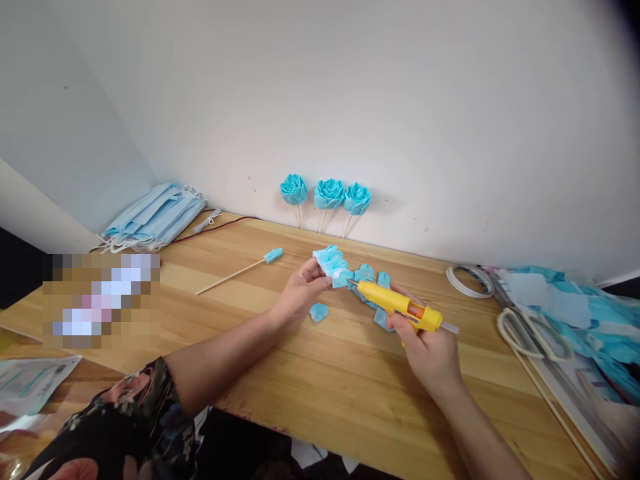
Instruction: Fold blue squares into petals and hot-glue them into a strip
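Left hand: left hand [300, 293], at centre frame, pinches a half-built blue paper flower [332, 264] between thumb and fingers, lifted just above the table [320, 387].
Right hand: right hand [427, 350], lower right of centre, is wrapped around a yellow glue gun [397, 305].
Key relation: gun's long axis runs from lower right up to upper left, its nozzle tip touching or almost touching the flower's right edge; the flower lies left of the right hand and just above the left.
Nearer hand: left, since it already grips the flower.
Loose petals: several cut blue petals [367, 275] lie on the wood under and behind the gun, 1 more [319, 311] below the left hand.
Stick: 1 wooden stick with a blue bud [240, 270] lies left of centre.
Back wall: 3 finished blue roses [327, 195] lean there.
Upper left: stack of blue face masks [153, 217].
Right edge: scissors [533, 333], a white coil [470, 280], blue scraps [595, 313].
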